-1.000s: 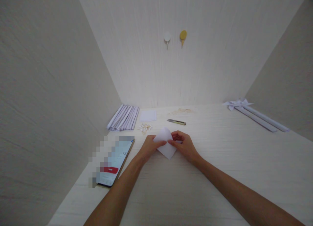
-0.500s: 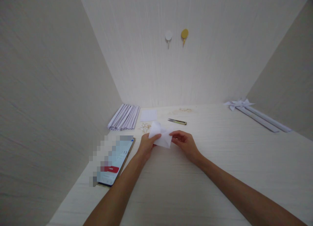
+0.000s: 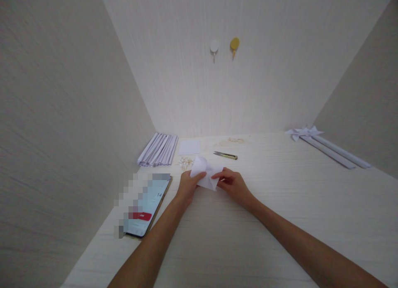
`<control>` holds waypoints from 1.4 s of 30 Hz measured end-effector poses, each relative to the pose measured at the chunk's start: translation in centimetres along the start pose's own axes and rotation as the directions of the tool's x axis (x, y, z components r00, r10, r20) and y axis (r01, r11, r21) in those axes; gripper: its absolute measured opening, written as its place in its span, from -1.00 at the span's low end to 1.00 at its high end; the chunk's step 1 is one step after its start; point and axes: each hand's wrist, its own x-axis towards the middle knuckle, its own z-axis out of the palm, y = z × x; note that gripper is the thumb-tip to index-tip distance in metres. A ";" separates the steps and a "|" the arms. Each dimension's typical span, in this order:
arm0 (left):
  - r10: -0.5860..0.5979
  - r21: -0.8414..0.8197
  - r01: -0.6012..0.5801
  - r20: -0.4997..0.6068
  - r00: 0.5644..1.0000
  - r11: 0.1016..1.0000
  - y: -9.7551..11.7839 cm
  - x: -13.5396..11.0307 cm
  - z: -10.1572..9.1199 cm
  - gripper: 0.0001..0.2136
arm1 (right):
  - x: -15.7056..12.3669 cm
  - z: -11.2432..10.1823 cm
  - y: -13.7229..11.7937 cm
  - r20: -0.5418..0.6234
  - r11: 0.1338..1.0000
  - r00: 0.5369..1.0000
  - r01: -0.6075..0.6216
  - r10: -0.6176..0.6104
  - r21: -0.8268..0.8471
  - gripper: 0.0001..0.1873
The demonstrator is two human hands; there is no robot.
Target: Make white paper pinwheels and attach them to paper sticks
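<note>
Two hands work on one sheet of white paper, held over the middle of the table. A second ago the paper showed as a diamond with one corner toward the near side and both thumbs close together on it; now it is turned, its left part curling up toward the far side and a corner pointing near and right. Compared with half a second ago, the right hand (image 3: 234, 185) has its fingertips farther in over the paper (image 3: 209, 182), pinching its right part, where before they were at its edge. The left hand (image 3: 188, 185) grips the left part much as it did then, thumb pressed on top; its other fingers are mostly hidden. On the left, the phone (image 3: 153, 200) now ends its visible digits in 14 rather than 13, and part of it is blurred out. The bundle of paper strips (image 3: 158, 150) at the far left, the flat paper square (image 3: 189, 147) beside it, the little heap of bits (image 3: 185, 163) just beyond the left hand, the snips (image 3: 226, 155) beyond the paper and the long strips (image 3: 329, 153) at the far right lie where they were.
</note>
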 end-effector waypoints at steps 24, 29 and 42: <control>0.074 0.130 -0.074 0.010 0.997 0.989 -0.6 -0.6 0.6 -0.74 | 0.0 -0.1 -0.3 -0.056 0.995 0.994 -0.091 0.093 0.045 -0.81; 0.083 0.218 -0.084 0.013 0.996 0.972 -0.8 -0.9 1.1 -0.76 | 0.1 -0.1 -0.1 -0.098 0.993 0.988 -0.121 0.120 -0.008 -0.81; 0.127 0.306 -0.127 0.019 0.992 0.943 -0.5 -1.4 1.4 -0.77 | 0.0 -0.2 0.1 -0.135 0.986 0.982 -0.141 0.129 -0.086 -0.79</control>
